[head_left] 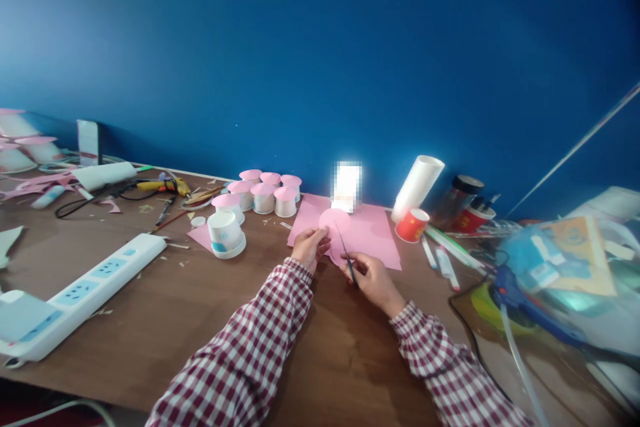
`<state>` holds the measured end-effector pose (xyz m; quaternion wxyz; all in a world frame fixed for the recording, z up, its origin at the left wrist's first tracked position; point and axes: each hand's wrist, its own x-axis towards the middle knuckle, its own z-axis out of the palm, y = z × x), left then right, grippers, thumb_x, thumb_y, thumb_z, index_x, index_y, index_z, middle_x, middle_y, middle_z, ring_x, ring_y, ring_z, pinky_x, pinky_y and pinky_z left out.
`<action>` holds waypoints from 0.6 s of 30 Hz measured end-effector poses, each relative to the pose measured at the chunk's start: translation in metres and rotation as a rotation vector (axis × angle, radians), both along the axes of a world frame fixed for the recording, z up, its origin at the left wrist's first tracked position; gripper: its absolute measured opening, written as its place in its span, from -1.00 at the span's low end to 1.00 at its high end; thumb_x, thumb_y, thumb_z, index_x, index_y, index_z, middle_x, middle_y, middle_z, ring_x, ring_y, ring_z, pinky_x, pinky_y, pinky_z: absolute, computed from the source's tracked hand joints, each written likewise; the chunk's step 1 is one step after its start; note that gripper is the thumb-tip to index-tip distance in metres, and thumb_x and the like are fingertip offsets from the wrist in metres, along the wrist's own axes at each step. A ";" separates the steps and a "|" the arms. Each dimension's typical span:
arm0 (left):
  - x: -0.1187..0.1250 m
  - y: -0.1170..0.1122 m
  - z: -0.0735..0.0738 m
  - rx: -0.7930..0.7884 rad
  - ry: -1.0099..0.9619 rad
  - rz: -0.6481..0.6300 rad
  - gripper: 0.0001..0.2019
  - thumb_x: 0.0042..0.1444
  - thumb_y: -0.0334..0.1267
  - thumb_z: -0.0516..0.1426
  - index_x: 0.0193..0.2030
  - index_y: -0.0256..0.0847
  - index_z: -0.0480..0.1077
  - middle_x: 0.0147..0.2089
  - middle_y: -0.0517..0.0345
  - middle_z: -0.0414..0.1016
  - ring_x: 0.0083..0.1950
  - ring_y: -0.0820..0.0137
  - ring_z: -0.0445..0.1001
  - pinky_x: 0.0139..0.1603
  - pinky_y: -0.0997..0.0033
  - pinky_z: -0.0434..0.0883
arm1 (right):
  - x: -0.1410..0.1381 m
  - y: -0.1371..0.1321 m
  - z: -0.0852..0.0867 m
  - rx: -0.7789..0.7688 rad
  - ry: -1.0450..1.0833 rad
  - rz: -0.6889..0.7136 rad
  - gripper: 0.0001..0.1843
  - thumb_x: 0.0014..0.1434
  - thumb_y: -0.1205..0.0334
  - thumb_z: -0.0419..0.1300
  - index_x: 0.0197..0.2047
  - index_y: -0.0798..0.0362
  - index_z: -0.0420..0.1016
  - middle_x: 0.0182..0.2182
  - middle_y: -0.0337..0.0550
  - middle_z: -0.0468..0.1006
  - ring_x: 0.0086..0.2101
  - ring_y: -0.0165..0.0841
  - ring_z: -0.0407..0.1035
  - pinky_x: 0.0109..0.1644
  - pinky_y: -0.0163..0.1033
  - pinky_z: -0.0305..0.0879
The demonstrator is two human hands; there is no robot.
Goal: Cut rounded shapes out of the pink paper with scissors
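My left hand (311, 247) pinches the lower left edge of a round pink paper piece (332, 219). In my right hand (373, 278) is a pair of scissors (349, 263) with dark handles; its thin blades point up and left, across the right part of the round paper. Whether the blades are parted is too small to tell. Both hands are over the near edge of a stack of pink paper sheets (375, 230) lying on the brown table. To the left of my left hand stands a white paper cup (225, 230).
Several small cups with pink round tops (263, 197) stand behind left. A white power strip (95, 287) and a yellow glue gun (163, 185) lie left. Right are a leaning stack of white cups (417, 187), a red cup (413, 225), markers (447, 267) and a blue glue gun (530, 310).
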<state>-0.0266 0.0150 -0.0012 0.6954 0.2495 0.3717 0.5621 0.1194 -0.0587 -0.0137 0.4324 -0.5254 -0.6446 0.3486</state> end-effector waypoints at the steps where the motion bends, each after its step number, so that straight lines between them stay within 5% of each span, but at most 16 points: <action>1: 0.000 0.000 0.000 0.000 0.001 0.000 -0.76 -0.24 -0.27 0.36 -0.51 -0.32 0.39 -0.55 0.17 0.40 -0.53 0.58 0.38 -0.53 0.65 0.37 | 0.000 0.000 0.000 0.001 -0.001 0.001 -0.58 0.06 0.02 0.22 -0.13 0.17 0.51 -0.57 -0.22 0.42 -0.54 -0.39 0.31 -0.43 -0.31 0.31; 18: 0.001 -0.001 0.001 -0.007 0.004 0.009 -0.77 -0.23 -0.29 0.35 -0.53 -0.32 0.38 -0.55 0.19 0.39 -0.53 0.58 0.39 -0.53 0.64 0.36 | 0.000 0.000 0.000 0.003 0.005 0.006 -0.58 0.07 0.01 0.21 -0.12 0.17 0.52 -0.57 -0.21 0.42 -0.54 -0.38 0.30 -0.46 -0.31 0.31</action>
